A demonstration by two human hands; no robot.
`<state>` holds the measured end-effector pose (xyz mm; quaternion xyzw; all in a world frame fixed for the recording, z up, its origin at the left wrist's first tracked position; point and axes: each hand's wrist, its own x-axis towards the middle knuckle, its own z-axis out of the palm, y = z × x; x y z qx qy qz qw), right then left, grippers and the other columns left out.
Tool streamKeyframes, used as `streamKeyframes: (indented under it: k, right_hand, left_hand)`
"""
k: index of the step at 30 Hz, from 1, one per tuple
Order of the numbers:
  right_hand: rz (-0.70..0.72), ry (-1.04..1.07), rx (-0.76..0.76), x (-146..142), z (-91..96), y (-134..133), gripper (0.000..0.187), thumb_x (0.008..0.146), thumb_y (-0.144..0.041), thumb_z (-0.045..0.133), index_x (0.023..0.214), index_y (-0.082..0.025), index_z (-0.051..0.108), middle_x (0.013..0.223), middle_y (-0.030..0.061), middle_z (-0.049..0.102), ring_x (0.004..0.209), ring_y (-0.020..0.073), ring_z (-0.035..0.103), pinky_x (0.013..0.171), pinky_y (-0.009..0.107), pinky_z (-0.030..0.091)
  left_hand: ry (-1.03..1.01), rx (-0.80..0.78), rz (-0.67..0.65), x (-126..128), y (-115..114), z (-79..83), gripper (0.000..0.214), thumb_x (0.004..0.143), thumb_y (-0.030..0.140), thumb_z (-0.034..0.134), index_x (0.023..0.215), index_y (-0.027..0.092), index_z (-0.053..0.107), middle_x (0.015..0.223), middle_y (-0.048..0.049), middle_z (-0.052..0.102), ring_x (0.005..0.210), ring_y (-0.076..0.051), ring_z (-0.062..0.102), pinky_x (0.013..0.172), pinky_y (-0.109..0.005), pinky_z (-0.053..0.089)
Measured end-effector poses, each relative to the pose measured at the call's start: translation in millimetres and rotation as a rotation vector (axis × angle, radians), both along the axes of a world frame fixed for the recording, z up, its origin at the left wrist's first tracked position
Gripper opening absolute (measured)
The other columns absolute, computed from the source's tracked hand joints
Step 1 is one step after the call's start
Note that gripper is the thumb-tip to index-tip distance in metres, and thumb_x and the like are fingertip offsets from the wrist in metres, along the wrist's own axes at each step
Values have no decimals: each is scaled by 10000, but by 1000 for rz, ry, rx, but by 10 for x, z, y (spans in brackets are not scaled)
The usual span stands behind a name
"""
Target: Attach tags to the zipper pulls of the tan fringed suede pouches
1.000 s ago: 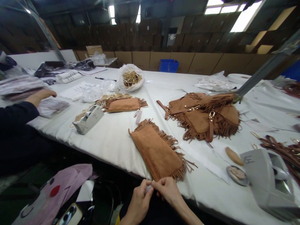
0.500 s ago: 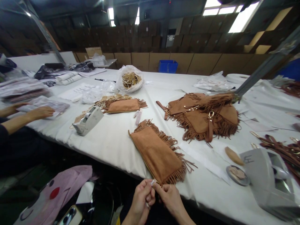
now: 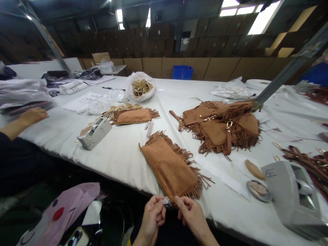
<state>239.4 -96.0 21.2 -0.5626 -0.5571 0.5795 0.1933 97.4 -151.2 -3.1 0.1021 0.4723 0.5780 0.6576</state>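
A tan suede pouch (image 3: 170, 167) with long fringe lies on the white table, its near corner at the front edge. My left hand (image 3: 153, 217) is closed in a pinch on a small piece of clear plastic wrap (image 3: 166, 201) beside that corner. My right hand (image 3: 191, 215) has thumb and forefinger together at the corner, by the zipper end; what they grip is too small to make out. Beyond it lies a second fringed pouch (image 3: 133, 116). To the right is a pile of brown fringed bags (image 3: 220, 128) with straps and gold clasps.
Grey tape dispensers stand at the left (image 3: 94, 133) and right (image 3: 294, 194). Near the right one are a round dish (image 3: 258, 191) and brown straps (image 3: 307, 164). A plastic bag of tan cords (image 3: 141, 87) sits farther back. A co-worker's hand (image 3: 36, 115) rests at left. A metal post (image 3: 284, 71) slants at right.
My hands have moved slightly apart, with the clear plastic now showing between them. The co-worker's plastic-wrapped packet has left the spot under their hands, and only one of those hands shows.
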Motion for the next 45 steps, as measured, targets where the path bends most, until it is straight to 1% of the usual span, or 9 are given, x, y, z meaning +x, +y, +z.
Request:
streamKeyframes:
  k: [4, 8, 14, 18, 21, 23, 27, 35, 45]
  right_hand:
    - [115, 25, -160, -56, -10, 32, 575, 732, -713, 503, 596, -159, 578, 424, -3, 549, 307, 73, 397, 348, 202, 220]
    - [78, 187, -223, -83, -42, -29, 548, 709, -685, 559, 612, -147, 590, 449, -22, 540, 332, 50, 380, 361, 184, 203]
    - [43, 254, -216, -109, -154, -123, 556, 703, -688, 575, 617, -139, 604, 429, -32, 503, 334, 48, 331, 369, 193, 195]
    - [-15, 136, -52, -148, -248, -134, 556, 707, -674, 568, 533, -146, 565, 431, -13, 494, 393, 85, 395, 406, 211, 266]
    - [-88, 104, 76, -133, -316, -135, 452, 686, -583, 619, 571, -147, 589, 542, 30, 592, 530, 152, 512, 490, 241, 373]
    - [-53, 100, 98, -75, -336, -146, 363, 701, -500, 615, 620, -147, 617, 594, 39, 629, 563, 166, 534, 516, 249, 394]
    - [139, -47, 29, 140, -266, -178, 394, 736, -434, 581, 453, -162, 544, 431, 0, 524, 431, 110, 433, 437, 224, 294]
    - [24, 249, -352, 226, 78, -102, 529, 675, -660, 610, 740, -137, 653, 469, -20, 562, 338, 57, 377, 366, 188, 188]
    - [-124, 387, -370, 57, 41, -195, 502, 666, -628, 670, 628, -133, 600, 480, -29, 539, 335, 35, 336, 368, 193, 189]
  left_hand:
    - [217, 62, -61, -19, -7, 30, 400, 763, 505, 655, 881, 141, 538, 478, 89, 448, 394, -17, 254, 405, -170, 122]
    - [219, 76, -60, -4, -16, 10, 381, 772, 486, 656, 885, 140, 544, 483, 93, 437, 399, -16, 255, 406, -168, 123]
    - [-275, -19, 61, 50, 44, -3, 314, 713, 333, 743, 833, 117, 550, 467, 109, 383, 381, 6, 141, 379, -144, 97]
    - [-585, -104, -29, 81, 92, 100, 199, 734, 210, 707, 785, 113, 541, 451, 120, 300, 354, 8, 109, 358, -131, 78]
    - [-646, -97, -116, 142, 90, 165, 174, 735, 198, 691, 751, 138, 529, 430, 116, 281, 333, -2, 114, 347, -137, 53]
    - [-616, -93, -94, 169, 77, 176, 208, 712, 213, 713, 737, 152, 516, 428, 116, 281, 331, -4, 114, 349, -144, 42]
    - [-462, -119, 32, 123, 46, 165, 305, 643, 258, 778, 738, 156, 507, 429, 125, 293, 353, 5, 103, 366, -148, 53]
    - [-71, -102, 35, 82, 41, 294, 464, 610, 509, 778, 776, 148, 539, 420, 118, 378, 353, 14, 132, 383, -162, 50]
    - [259, 10, -47, 82, -43, 236, 439, 724, 562, 661, 830, 146, 567, 448, 101, 389, 391, -21, 214, 401, -174, 112]
